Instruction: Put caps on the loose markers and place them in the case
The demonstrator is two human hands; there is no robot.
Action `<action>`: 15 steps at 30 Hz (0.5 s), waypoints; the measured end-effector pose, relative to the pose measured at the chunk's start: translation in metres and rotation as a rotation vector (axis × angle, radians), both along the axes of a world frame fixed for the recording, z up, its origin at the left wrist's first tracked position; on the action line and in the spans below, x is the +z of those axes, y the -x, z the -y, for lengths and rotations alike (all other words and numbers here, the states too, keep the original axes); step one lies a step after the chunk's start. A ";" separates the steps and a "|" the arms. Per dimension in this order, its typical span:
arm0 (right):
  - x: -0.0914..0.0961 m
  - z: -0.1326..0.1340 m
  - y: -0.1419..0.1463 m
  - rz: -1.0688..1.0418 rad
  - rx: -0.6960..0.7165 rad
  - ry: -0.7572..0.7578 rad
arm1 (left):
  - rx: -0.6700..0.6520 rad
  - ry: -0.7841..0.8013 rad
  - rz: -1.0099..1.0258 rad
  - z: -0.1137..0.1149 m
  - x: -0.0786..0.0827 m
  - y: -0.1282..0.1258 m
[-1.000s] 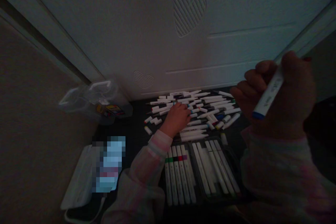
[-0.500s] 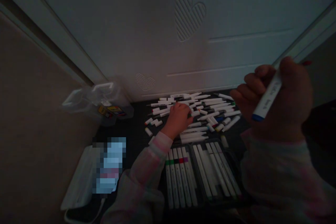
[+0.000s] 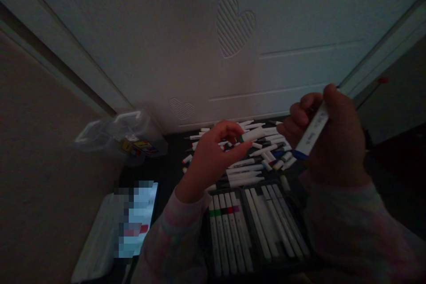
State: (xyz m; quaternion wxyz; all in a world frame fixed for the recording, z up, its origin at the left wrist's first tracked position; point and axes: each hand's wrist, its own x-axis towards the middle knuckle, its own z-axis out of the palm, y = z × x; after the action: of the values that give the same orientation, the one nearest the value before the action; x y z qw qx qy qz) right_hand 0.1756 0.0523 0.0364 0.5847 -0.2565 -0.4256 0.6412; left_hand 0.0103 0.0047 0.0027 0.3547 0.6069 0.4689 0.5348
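My right hand (image 3: 339, 137) is raised at the right, its fingers closed around a white marker (image 3: 312, 135). The marker is tilted, with its blue end pointing down and left. Above the pile, my left hand (image 3: 218, 153) pinches a small white marker cap (image 3: 252, 135) with a green end between thumb and fingers. Under and behind that hand lies a heap of white markers (image 3: 244, 173) and loose caps (image 3: 266, 156), partly hidden by it. Nearer to me, a black marker case (image 3: 258, 255) holds several white markers standing in rows, some with coloured bands.
To the left stands a clear plastic box (image 3: 151, 135) with small packets inside. In front of it lie a phone (image 3: 143, 213) with a lit, blurred screen and a white case-like object (image 3: 100, 235). A white panel (image 3: 149, 53) with heart reliefs rises behind the dark tabletop.
My left hand has lifted from the pile towards me, and a green-ended cap now shows in its fingers. My right hand has shifted left with the blue-ended marker.
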 end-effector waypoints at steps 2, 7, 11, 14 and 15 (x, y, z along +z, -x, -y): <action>-0.003 0.000 0.002 0.013 -0.011 -0.007 | 0.024 -0.050 -0.038 0.004 0.003 -0.001; -0.007 -0.003 0.003 0.064 -0.015 -0.056 | 0.078 -0.155 -0.086 0.012 0.010 -0.003; -0.009 -0.005 0.003 0.055 -0.034 -0.048 | 0.103 -0.224 -0.109 0.014 0.012 -0.004; -0.010 -0.006 0.003 0.041 -0.037 -0.045 | 0.114 -0.269 -0.141 0.015 0.011 -0.006; -0.010 -0.006 0.003 0.040 -0.034 -0.044 | 0.115 -0.276 -0.151 0.015 0.011 -0.007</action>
State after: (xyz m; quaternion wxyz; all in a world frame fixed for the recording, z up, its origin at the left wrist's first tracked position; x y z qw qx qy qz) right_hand 0.1724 0.0581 0.0262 0.5925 -0.2634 -0.4468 0.6164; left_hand 0.0173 -0.0106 0.0142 0.2005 0.6606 0.4504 0.5662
